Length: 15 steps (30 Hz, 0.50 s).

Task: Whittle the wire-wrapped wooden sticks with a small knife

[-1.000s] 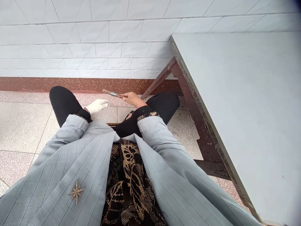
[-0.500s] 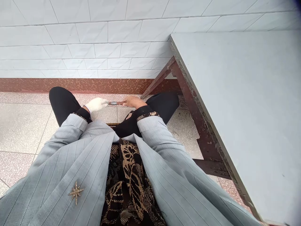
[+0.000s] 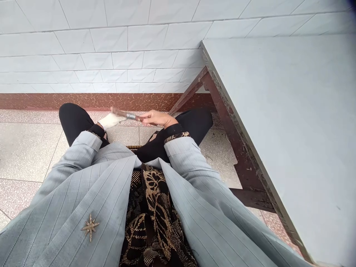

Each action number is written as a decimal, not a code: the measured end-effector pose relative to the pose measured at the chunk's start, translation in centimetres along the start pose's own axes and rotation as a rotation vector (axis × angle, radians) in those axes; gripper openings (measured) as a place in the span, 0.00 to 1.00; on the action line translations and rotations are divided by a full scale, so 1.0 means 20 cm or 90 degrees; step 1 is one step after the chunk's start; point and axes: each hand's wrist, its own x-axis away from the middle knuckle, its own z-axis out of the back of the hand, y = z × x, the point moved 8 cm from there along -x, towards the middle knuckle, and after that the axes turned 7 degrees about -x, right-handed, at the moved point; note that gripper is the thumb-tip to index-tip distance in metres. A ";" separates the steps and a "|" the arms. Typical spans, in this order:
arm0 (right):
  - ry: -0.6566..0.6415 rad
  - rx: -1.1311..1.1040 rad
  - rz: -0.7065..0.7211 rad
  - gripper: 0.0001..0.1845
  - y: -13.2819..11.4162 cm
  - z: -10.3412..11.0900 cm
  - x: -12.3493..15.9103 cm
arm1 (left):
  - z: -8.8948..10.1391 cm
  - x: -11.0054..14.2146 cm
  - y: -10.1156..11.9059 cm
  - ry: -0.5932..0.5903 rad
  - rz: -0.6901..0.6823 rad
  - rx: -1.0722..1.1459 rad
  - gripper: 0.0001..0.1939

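Observation:
I sit with my knees apart, grey pinstriped jacket sleeves reaching forward. My right hand (image 3: pixel 157 118), bare, grips the reddish handle of a slim tool (image 3: pixel 125 115) with a silver metal band, likely a brush. The tool points left and its far end is blurred by motion. My left hand (image 3: pixel 110 120), in a white glove, lies under and against that far end; its fingers are smeared and partly hidden.
A grey-topped table (image 3: pixel 278 111) with a dark red metal frame (image 3: pixel 222 111) stands close on my right. A white tiled wall (image 3: pixel 111 55) with a red-brown skirting strip (image 3: pixel 41 101) runs ahead. Speckled floor tiles (image 3: pixel 25 148) lie to the left.
The tool swung down from a raised tilt onto the gloved left hand, then lifted a little and shifted left. The left hand turned slightly under it.

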 end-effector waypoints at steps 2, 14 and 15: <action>0.168 -0.068 0.066 0.19 -0.04 0.10 0.01 | -0.06 0.04 -0.04 0.001 0.019 0.077 0.13; 0.439 0.291 -0.177 0.14 0.09 0.28 0.02 | -0.18 0.04 -0.09 -0.008 -0.071 -0.174 0.16; 0.435 0.356 -0.192 0.15 0.08 0.28 0.02 | -0.19 0.04 -0.09 -0.009 -0.075 -0.216 0.16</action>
